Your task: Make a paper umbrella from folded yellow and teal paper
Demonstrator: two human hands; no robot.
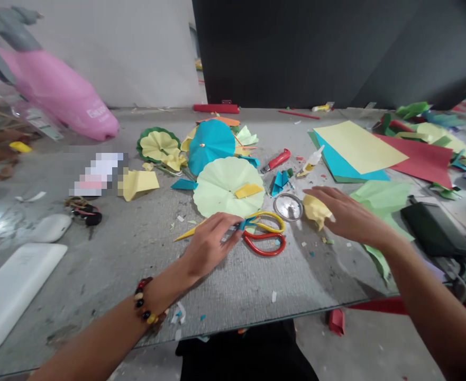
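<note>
My left hand (215, 238) is closed over the blades of a pair of scissors (263, 236) with yellow and red handles and blue at the pivot. A pointed yellow piece (185, 233) sticks out to the left beyond that hand. My right hand (346, 217) curves over a crumpled piece of yellow paper (316, 210), its fingers along the top and far side. Between the hands is a round metal-rimmed dish (288, 207). Just behind the scissors lies a scalloped pale green paper disc (220, 185) with a yellow paper scrap (248, 191) on it.
Behind stand a blue paper cone (212, 143) and a green-and-yellow paper flower (158, 144). A red utility knife (278, 160), a glue bottle (311, 161) and coloured sheets (357, 145) lie toward the right. A pink spray bottle (66, 95) is at the far left.
</note>
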